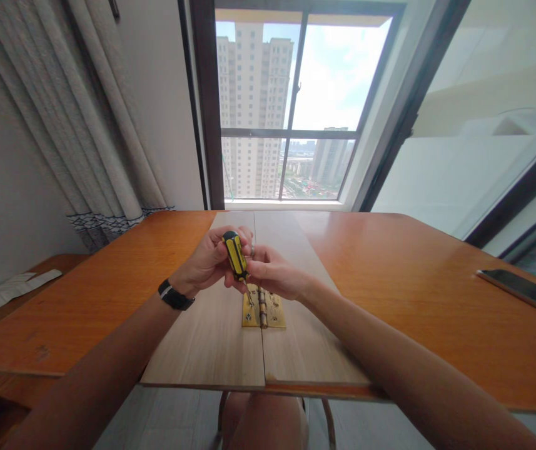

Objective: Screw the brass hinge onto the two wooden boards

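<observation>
A yellow-and-black screwdriver (236,253) is clasped centrally in the grip of the left hand (212,257); the right hand (278,274) is curled beside it at 4 o'clock, but whether its grip pinches anything cannot be told. Pale boards (206,350) are laid on an orange-brown tabletop (389,275), a window (289,133) at 12 o'clock. The screwdriver is slanted lengthwise from 11 o'clock to 5, tip down at a brass hinge (262,312).

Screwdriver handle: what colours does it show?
The screwdriver handle is yellow and black, seen best in the head view.
</observation>
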`<state>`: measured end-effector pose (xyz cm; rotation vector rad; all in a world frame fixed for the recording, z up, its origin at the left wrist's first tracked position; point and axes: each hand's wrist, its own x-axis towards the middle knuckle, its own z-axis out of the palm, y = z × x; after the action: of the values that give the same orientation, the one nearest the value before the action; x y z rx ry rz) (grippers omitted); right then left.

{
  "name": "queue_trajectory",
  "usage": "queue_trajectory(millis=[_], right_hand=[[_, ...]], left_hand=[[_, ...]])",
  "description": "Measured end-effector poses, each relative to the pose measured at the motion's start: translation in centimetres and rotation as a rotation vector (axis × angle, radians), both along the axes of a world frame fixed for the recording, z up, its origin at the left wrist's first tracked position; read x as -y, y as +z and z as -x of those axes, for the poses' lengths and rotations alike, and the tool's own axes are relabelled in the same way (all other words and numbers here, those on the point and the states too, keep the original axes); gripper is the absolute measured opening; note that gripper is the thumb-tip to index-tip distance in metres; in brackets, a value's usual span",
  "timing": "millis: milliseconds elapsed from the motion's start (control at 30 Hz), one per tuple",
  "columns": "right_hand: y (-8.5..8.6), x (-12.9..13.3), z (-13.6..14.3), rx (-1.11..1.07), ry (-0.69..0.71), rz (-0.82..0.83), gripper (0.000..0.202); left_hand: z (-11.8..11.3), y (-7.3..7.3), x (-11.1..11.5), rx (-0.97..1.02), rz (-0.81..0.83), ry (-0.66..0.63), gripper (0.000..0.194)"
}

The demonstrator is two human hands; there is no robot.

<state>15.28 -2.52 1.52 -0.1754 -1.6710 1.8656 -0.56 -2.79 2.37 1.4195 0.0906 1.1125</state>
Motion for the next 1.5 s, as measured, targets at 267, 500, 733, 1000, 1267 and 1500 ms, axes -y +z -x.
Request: queue_trajectory(millis=[267,500,733,1000,1267,1500], right_hand=[[-0.4,-0.1,0.3,0.023,-0.16,-0.104,0.034],[-0.4,-0.8,-0.3,0.01,-0.023,-0.107,0.045],[-0.2,-0.8,-0.4,0.012,0.072,-0.054,0.046],[-0.4,-0.7,-0.2,0.03,-0.148,-0.035,0.039],[-0.4,-1.0,-0.5,0.016,-0.02,-0.07,0.039],[-0.4,-1.1,-0.6,-0.008,0.112,-0.049,0.04]], left_hand=[[-0.2,0.2,-0.3,0.074,0.025,0.06,0.048],[-0.4,0.2,0.4,0.008,0.143,-0.019,0.049],[0.0,-0.4,0.0,0.005,0.116,0.005,0.039],[-0.6,0.2,0.1,0.051,0.037,0.094,0.039],[-0.4,0.5,0.3,0.063,0.14,0.031,0.048],[-0.2,0.4,0.2,0.05,0.162,0.075,0.039]])
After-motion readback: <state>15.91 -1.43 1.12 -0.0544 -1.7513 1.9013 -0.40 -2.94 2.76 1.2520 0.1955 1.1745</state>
